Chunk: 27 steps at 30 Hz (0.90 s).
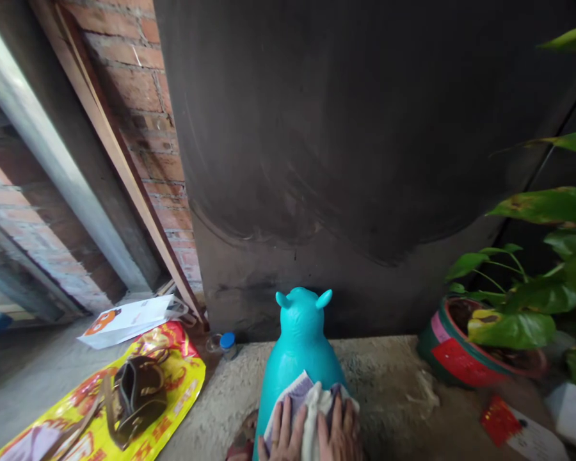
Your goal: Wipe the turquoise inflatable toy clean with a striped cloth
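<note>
A turquoise animal-shaped toy (301, 336) with two small ears stands at the bottom centre, its head towards the dark panel. Draped over its back is a white and purple cloth (312, 413), bunched up in the middle. My left hand (284, 435) lies flat on the cloth's left side, fingers stretched out. On the right side my right hand (338, 435) rests the same way, fingers apart. Both hands press the cloth against the toy. The lower parts of the hands and the rear of the toy are cut off by the frame.
A dark panel (336, 141) stands ahead, beside a brick wall (139, 96). At left lie a yellow and red bag (182, 384), a brown handbag (141, 397) and a white paper bag (134, 320). A blue-lidded jar (227, 344) sits near the panel. A potted plant (461, 355) is at right.
</note>
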Available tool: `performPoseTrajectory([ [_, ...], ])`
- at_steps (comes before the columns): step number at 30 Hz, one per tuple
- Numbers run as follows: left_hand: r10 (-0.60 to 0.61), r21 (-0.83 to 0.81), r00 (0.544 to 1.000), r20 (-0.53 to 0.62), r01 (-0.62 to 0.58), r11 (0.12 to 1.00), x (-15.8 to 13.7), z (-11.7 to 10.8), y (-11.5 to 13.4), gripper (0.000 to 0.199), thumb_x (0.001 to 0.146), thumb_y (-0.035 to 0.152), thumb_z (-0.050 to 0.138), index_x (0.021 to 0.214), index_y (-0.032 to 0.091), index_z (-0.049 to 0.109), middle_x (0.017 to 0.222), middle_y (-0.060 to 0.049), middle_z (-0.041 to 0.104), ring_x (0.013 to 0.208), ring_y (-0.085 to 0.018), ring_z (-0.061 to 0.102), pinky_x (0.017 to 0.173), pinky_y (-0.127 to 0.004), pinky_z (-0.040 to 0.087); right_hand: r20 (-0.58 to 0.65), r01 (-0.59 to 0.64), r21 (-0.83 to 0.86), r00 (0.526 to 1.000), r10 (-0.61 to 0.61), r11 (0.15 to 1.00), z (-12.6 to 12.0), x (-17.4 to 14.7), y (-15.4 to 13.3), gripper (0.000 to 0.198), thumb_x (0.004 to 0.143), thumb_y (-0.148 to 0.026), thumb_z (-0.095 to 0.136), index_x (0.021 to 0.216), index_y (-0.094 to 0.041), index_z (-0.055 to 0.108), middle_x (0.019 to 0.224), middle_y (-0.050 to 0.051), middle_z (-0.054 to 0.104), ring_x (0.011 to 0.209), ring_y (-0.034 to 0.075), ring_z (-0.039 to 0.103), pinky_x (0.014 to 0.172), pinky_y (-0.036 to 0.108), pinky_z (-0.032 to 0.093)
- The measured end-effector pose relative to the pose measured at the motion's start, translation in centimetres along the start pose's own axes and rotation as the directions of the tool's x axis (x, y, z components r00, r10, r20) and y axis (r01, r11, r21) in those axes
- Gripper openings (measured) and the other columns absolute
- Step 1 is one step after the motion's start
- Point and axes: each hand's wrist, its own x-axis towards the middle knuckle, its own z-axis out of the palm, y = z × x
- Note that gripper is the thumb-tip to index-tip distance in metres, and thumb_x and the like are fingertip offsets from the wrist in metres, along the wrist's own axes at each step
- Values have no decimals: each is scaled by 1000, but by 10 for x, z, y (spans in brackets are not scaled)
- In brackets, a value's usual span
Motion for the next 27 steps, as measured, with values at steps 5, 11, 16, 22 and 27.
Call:
performPoseTrajectory([
  [5, -73, 58, 997, 16, 72, 996, 27, -21, 2, 105, 67, 53, 64, 145, 31, -3, 159, -5, -11, 148, -31, -4, 107, -68, 27, 271, -128, -76, 952, 144, 989, 1, 75, -30, 73, 93, -56, 23, 146, -7, 32, 144, 28, 38, 130, 43, 41, 92, 60, 43],
  [11, -90, 1, 996, 0, 90, 996, 30, -32, 2, 129, 47, 50, 74, 146, 30, -5, 160, -4, -14, 149, -28, -5, 107, -65, 30, 283, -124, -66, 949, 137, 990, -8, 82, -40, 72, 93, -58, 28, 147, -10, 31, 145, 26, 38, 130, 41, 42, 95, 59, 41],
  [16, -55, -9, 998, -19, 55, 998, 19, -12, -12, 125, 49, 41, 74, 148, 27, -1, 160, -6, -11, 149, -30, -2, 108, -62, 32, 245, -80, -129, 963, 110, 988, 1, 12, -19, 64, 90, -51, 42, 143, -15, 41, 146, 21, 40, 130, 39, 44, 97, 56, 43],
  [22, 19, -38, 1000, 18, -18, 999, -1, 6, -38, 94, 69, 53, 59, 148, 32, 12, 161, -2, 7, 148, -30, 5, 114, -59, 25, 191, -130, 39, 974, 120, 991, 1, -15, 8, 57, 94, -48, 26, 140, -18, 44, 146, 19, 41, 124, 35, 51, 88, 49, 51],
  [27, 48, -91, 996, 81, -41, 995, -15, -26, -42, 104, 59, 34, 66, 149, 29, 13, 162, -5, 4, 148, -29, 16, 112, -57, 32, 101, 58, 233, 991, -84, 971, -26, 32, 5, 44, 94, -31, 25, 125, -21, 56, 135, 13, 53, 122, 29, 53, 95, 44, 48],
])
